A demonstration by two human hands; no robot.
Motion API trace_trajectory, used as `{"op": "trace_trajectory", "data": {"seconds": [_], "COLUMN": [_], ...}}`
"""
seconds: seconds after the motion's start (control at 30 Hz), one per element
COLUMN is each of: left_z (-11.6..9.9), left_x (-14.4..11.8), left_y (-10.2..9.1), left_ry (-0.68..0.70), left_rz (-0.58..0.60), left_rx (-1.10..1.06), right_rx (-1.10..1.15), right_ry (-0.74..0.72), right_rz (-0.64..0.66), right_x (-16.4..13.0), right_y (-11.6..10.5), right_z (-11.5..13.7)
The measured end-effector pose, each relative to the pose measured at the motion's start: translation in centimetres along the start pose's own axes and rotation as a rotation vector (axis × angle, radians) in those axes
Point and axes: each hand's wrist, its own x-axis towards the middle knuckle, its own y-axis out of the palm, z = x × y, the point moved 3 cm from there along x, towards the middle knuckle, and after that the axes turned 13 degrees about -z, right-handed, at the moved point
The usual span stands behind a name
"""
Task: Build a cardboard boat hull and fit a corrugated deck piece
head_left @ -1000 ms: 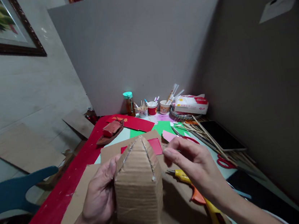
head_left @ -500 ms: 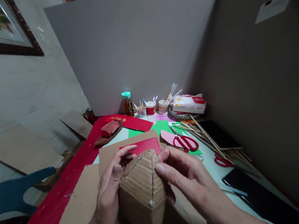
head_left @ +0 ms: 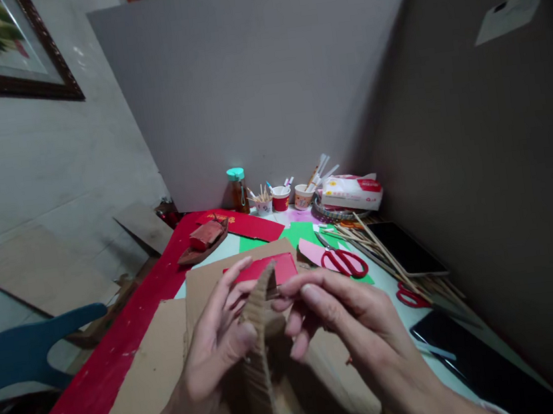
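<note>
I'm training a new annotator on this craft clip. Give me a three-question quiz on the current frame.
1. True or false: both hands touch the cardboard model.
2. The nearer red scissors lie on: A) pink and green paper, B) a tablet, C) a chair.
3. What colour is the jar lid?

Key:
1. True: the left hand and right hand both grip it.
2. A
3. Teal.
</note>
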Motion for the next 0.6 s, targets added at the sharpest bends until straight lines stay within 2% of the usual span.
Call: {"op": "trace_trajectory", "data": {"seconds": [0.07, 0.13, 0.2, 0.3, 0.4, 0.5, 0.53, 0.6], "left_z": [0.5, 1.3, 2.1, 3.2, 4.0, 4.5, 4.5, 4.2], "left_x": [0.9, 1.7, 2.4, 3.0, 3.0, 2.8, 2.8, 3.0], "left_y": [-0.7, -1.7, -2.5, -3.2, -2.9, -2.0, -2.0, -2.5], "left_ry": [-0.166, -0.334, -0.488, -0.627, -0.681, -0.676, -0.636, -0.460], "left_rz": [-0.086, -0.182, -0.222, -0.241, -0.222, -0.185, -0.191, -0.214], "left_rx": [-0.199, -0.315, -0.368, -0.381, -0.387, -0.359, -0.322, -0.187], "right_rx": [-0.134, -0.356, -0.568, -0.714, -0.758, -0.769, -0.781, -0.841], "right_ry": [-0.085, -0.163, -0.212, -0.224, -0.244, -0.302, -0.321, -0.337], "right_rz": [-0.068, -0.058, 0.029, 0.226, 0.410, 0.469, 0.467, 0.460], "right_x": [0.8, 1.2, 0.8, -1.0, -2.8, -3.3, -3.2, -2.9], "right_y": [-0.8, -1.4, -1.6, -1.4, -0.9, -0.5, -0.4, -0.4], "right_z": [-0.3, -0.9, -1.6, -2.6, -3.1, -3.7, -4.0, -4.6]}}
